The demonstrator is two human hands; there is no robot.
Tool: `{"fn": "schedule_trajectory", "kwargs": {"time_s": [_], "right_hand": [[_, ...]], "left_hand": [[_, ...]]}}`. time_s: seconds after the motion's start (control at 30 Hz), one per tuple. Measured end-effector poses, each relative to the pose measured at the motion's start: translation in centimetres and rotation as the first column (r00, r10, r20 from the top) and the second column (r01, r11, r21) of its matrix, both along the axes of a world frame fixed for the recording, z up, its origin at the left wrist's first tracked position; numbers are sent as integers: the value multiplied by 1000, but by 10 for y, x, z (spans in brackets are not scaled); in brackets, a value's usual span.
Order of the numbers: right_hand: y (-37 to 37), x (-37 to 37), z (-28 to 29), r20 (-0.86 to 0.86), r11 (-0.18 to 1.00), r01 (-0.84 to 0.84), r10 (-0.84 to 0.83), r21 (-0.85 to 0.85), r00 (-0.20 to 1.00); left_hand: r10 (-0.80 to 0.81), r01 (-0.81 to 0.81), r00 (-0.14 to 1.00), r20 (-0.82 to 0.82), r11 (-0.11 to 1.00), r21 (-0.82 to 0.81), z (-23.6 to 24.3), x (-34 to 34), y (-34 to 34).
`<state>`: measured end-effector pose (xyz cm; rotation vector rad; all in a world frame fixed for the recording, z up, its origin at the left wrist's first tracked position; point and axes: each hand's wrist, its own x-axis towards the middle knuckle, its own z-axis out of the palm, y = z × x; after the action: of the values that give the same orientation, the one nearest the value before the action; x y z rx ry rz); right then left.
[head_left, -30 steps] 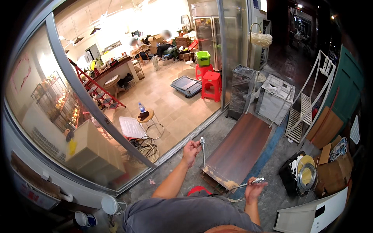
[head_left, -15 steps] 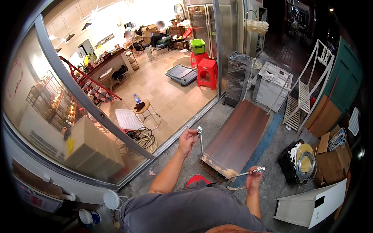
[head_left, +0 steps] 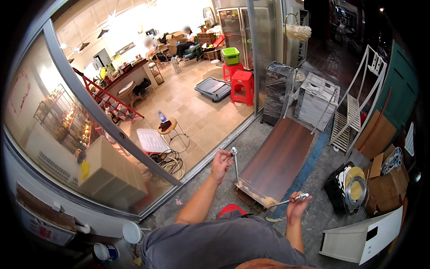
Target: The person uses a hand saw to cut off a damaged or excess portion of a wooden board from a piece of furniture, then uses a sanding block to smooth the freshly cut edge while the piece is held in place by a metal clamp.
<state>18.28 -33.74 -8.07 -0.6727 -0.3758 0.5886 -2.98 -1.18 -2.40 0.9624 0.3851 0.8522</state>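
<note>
A long dark brown wooden board lies on the floor in front of me, with pale dust along its near end. From its near left corner rises a thin metal rod topped by a nut-like fitting. My left hand pinches that rod near its top. A second metal rod leans out to the right from the near right corner, also with a fitting on its end. My right hand has its fingers closed round it just below the fitting. More thin rods stand at the board's far corners.
A sliding glass door frame runs along the left. Beyond the far end stand a wrapped dark stack and a whitish box-shaped unit. Right of the board are a white metal rack, a black crate and a white panel.
The whole view has shifted slightly to the right in the picture. Both hands keep hold of the same rods, with hardly any movement relative to the board.
</note>
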Motion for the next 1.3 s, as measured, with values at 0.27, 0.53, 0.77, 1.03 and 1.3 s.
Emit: {"fn": "schedule_trajectory", "kwargs": {"time_s": [0.27,0.53,0.77,1.03,1.3], "right_hand": [[-4,4,-18,40,998,46,-44,-51,998],[-15,-14,37,225,959,267,-240,-99,944],[-29,-9,34,469,729,571,-382,-378,797],[-21,-18,63,668,616,699,-351,-363,657],[-40,-27,123,854,621,698,-86,-357,513]], "left_hand": [[-62,81,989,-132,986,144,-11,-6,12],[11,84,966,-258,931,354,30,1,-5],[40,-2,983,-177,978,209,9,-2,5],[282,-64,920,-271,792,607,33,13,11],[442,125,814,-378,502,856,79,5,9]]}}
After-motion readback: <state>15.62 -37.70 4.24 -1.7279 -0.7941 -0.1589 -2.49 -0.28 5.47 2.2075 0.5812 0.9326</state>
